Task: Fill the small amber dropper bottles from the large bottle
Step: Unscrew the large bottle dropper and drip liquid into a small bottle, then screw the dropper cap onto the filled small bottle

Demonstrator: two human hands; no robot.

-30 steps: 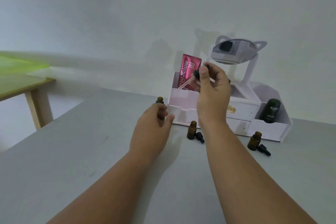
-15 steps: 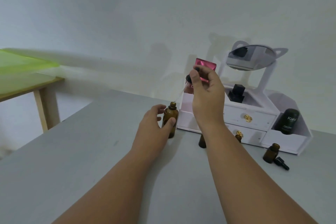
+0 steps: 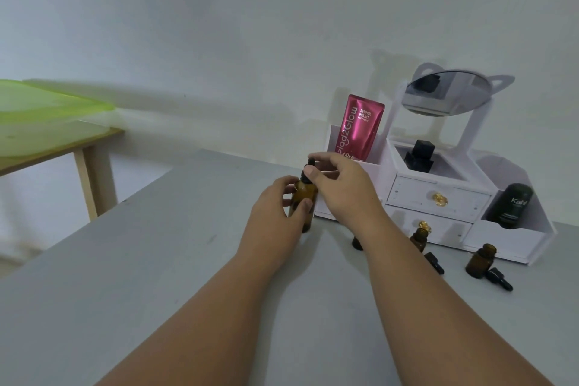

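Two bare hands meet at the large amber bottle [image 3: 303,202], which stands upright on the grey counter [image 3: 125,291], just in front of the left end of a white organiser [image 3: 438,197]. The left grip [image 3: 275,213] is curled round the btl's body, thumb across the front, so it is clamped on the glass. The right grip [image 3: 341,188] comes in from above & pinches the black dropper cap [image 3: 308,170] betw. thumb and fingertips. The cap sits at the btl's neck, bulb end up. Can't tell if it's screwed home or only resting there.

To the right, near the organiser's front, stand the small ones. The first small amber bottle [image 3: 419,236] is just before the lower drawer and the second small amber bottle [image 3: 479,262] is further right. Both are upright w/ mouths open. Liquid level is too dark to tell. Beside each, on its side on the counter, lies a black dropper: first loose dropper [image 3: 435,262], second loose dropper [image 3: 499,279]. A dark object [image 3: 357,243] peeks out at the right forearm, mostly hidden.

The organiser holds a pink pouch [image 3: 357,128] in its left bay, a black square btl [image 3: 419,155] top centre and a dark green container [image 3: 513,202] on the right. A tilted mirror [image 3: 448,97] is on top. Far left: a wooden table [image 3: 87,172] w/ a green lid [image 3: 47,110].
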